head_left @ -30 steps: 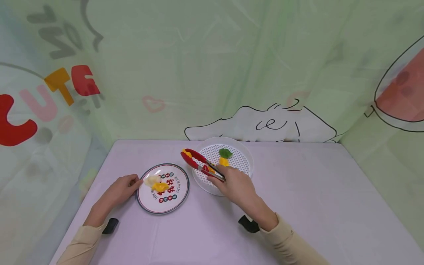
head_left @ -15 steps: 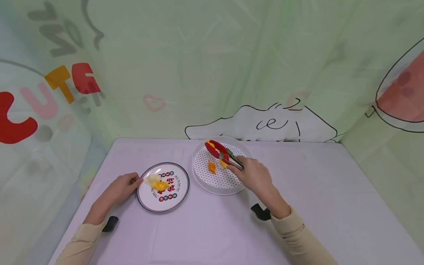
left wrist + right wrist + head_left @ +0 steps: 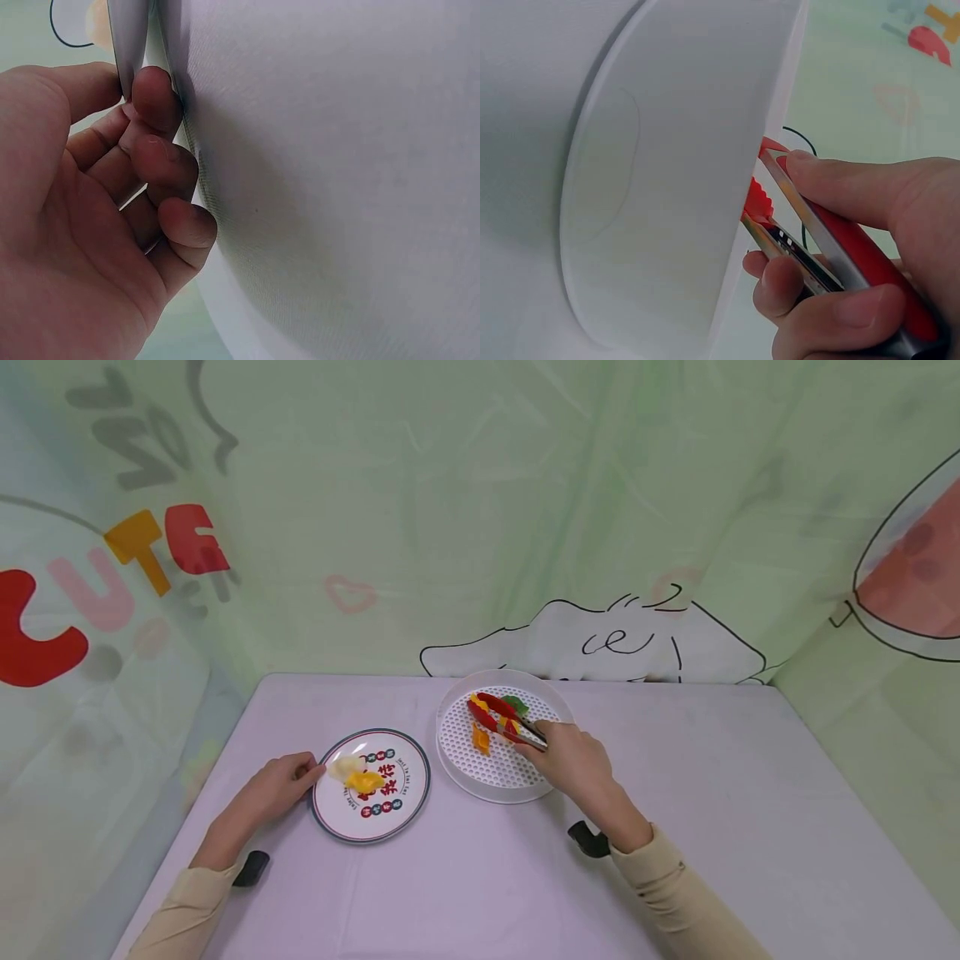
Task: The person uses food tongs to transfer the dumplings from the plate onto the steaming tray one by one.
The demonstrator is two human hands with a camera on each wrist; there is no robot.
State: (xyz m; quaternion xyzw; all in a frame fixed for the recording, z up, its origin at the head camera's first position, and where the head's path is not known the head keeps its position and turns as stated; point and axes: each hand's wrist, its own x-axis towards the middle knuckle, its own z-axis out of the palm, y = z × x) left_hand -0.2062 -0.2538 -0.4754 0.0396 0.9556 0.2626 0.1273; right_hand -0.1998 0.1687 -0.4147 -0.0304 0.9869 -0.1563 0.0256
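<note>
My left hand (image 3: 279, 789) pinches the left rim of a round white plate (image 3: 405, 822) with a dark border and red printed characters. In the left wrist view, thumb and forefinger (image 3: 156, 97) meet on that rim. A pale piece (image 3: 346, 767) and a yellow dumpling-like piece (image 3: 365, 782) lie on the plate. My right hand (image 3: 573, 760) grips metal tongs (image 3: 491, 717) with red ends over a white perforated steamer tray (image 3: 487, 789). A yellow piece (image 3: 476, 701) sits at the tongs' tips. On the tray, an orange piece (image 3: 481, 740) and a green leaf-like piece (image 3: 516, 702) lie near them.
The pale tablecloth (image 3: 675, 793) runs back to a printed green curtain (image 3: 375, 485) behind the table. The plate stands left of the tray with a narrow gap between. A dark strap end (image 3: 589, 840) hangs below the right wrist.
My right hand has carried the tongs and yellow piece rightward from the tray's left edge to above its holes, then slightly lower. The left hand and plate have stayed put.
</note>
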